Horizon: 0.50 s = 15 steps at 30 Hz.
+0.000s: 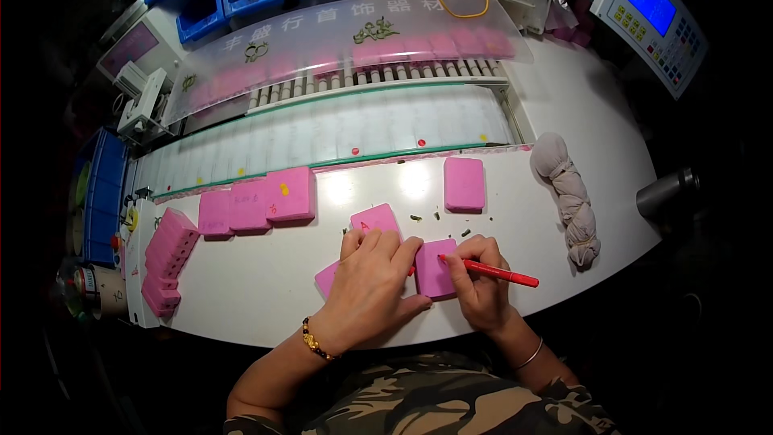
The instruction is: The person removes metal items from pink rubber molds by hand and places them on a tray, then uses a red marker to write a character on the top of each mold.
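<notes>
In my right hand [483, 290] is a red marker pen [507, 275], its tip resting on the upper face of a pink block [436, 280] near the table's front edge. My left hand [374, 278] lies just left of that block, fingers bent, index fingertip at the block's corner. A small red piece, apparently the marker's cap [411, 271], pokes out between its index finger and thumb. Partly covered by this hand are another pink block with a red mark [375, 217] and one at its left [325, 277]. A further pink block [465, 184] sits beyond my right hand.
Pink blocks [290, 193] stand in a row at left, beside a stack of more [171, 254]. Small dark green bits [415, 217] are scattered centrally. A knotted grey cloth [568, 201] lies right. Behind runs a roller conveyor [386, 74]; a control panel [654, 20] overhangs the far right.
</notes>
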Each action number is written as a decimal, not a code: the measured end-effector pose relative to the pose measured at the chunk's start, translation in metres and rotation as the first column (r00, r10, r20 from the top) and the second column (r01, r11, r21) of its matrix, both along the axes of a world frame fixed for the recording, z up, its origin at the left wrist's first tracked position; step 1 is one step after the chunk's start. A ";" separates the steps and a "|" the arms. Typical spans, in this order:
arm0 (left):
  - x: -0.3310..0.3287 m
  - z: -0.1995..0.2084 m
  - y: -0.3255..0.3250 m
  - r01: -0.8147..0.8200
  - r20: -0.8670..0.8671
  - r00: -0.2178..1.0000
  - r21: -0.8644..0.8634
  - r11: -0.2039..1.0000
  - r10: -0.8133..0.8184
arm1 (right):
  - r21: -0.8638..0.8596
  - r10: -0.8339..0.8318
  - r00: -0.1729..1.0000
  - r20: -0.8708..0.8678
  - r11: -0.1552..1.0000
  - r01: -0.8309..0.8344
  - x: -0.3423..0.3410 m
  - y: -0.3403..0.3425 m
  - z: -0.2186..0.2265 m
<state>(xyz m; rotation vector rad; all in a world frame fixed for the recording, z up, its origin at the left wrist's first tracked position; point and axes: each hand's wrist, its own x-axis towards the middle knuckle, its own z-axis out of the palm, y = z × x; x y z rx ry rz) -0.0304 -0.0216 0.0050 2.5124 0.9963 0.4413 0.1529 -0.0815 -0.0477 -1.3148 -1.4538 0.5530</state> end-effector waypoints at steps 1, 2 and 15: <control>0.000 0.000 0.000 0.000 0.003 1.000 0.003 1.000 0.000 | 0.009 -0.005 1.000 0.002 1.000 0.005 0.000 0.000 0.000; 0.000 -0.001 0.000 -0.001 0.003 1.000 0.002 1.000 0.001 | 0.008 -0.004 1.000 0.002 1.000 0.004 -0.001 0.001 0.000; 0.000 0.000 0.000 -0.004 0.015 1.000 -0.005 1.000 0.004 | 0.019 0.013 0.999 0.036 1.000 -0.013 0.001 0.001 0.001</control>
